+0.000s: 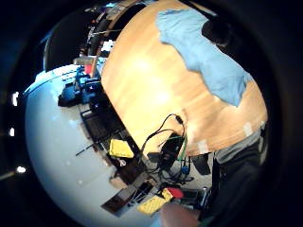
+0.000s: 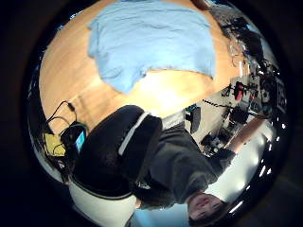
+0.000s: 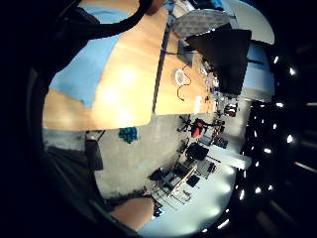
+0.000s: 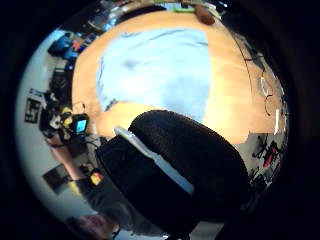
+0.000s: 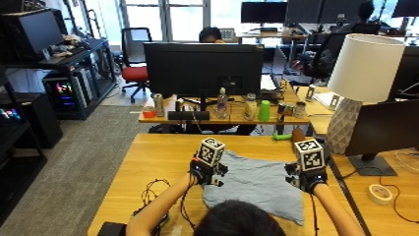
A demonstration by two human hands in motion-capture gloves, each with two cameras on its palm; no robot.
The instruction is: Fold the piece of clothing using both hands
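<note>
A light blue garment lies spread flat on the wooden table in front of me, slightly rumpled. My left hand hovers over its left edge and my right hand over its right edge. Both are raised off the cloth and hold nothing. The palm views show the garment some way below the palms, lying loose on the wood. A black gloved thumb fills the near part of the right thumb side view.
Black cables trail over the table's front left. A green object lies at the far edge. On the adjoining table to the right stand a white lamp and a tape roll. A monitor stands on the desk behind.
</note>
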